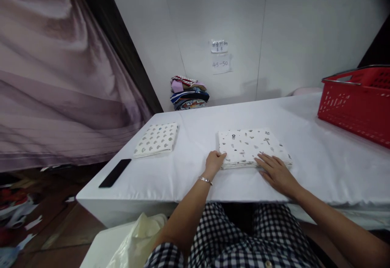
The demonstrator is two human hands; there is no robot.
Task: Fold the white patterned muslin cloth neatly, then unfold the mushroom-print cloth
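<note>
A folded white cloth point(246, 144) printed with small grey plant and animal-like figures lies flat on the table in front of me. My left hand point(214, 163) is at its near left corner, thumb on top and the other fingers curled, gripping the edge. Over the near right edge rests my right hand point(278, 173), its fingers stretched out flat on the fabric. To the left, apart from both hands, is a second folded white cloth point(157, 139) with rows of grey motifs.
The white-covered table point(195, 182) also bears a black phone-like slab point(115, 173) at left and a red basket point(353, 101) at right. Stacked folded fabrics point(189, 95) stand at the back edge by the wall. A whitish plastic bag point(137, 239) sits below at left, near a pink curtain point(61, 77).
</note>
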